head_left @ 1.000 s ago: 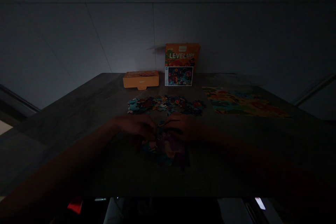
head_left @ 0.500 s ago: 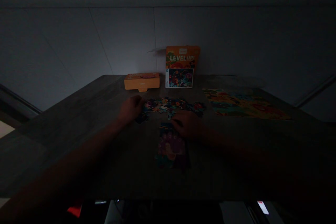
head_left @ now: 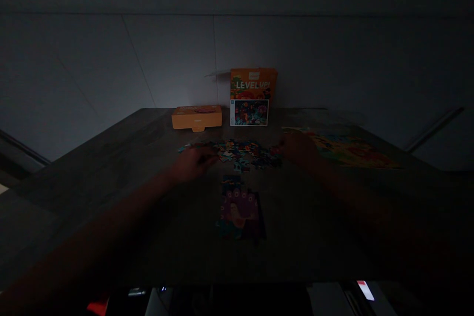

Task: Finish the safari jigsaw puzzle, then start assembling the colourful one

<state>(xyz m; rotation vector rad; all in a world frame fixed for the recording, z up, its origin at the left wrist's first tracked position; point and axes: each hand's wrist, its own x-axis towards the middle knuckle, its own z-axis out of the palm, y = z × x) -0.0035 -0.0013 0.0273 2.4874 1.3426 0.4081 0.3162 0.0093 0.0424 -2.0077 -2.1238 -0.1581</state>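
A pile of loose jigsaw pieces point(head_left: 240, 148) lies across the middle of the table. At its left side is my left hand point(head_left: 192, 162), with thumb and fingers curled together; anything between them is lost in the dark. My right hand point(head_left: 299, 148) reaches the pile's right end, its fingertips against a reddish puzzle piece point(head_left: 275, 150). Its fingers are too dark and blurred to show a grip. Nearer me lies a joined puzzle section point(head_left: 240, 210) with a purple, peacock-like bird, apart from both hands.
Behind the pile stand an orange "LEVEL UP!" box point(head_left: 254, 84), a picture card point(head_left: 250, 112) leaning on it, and a low orange box point(head_left: 197, 118) with its flap out. A colourful flat puzzle or poster point(head_left: 348, 150) lies at right. The grey table point(head_left: 122, 158) meets a wall.
My right hand has moved right and away from me, from above the joined section to the pile's right end. My left hand has shifted slightly right and nearer me.
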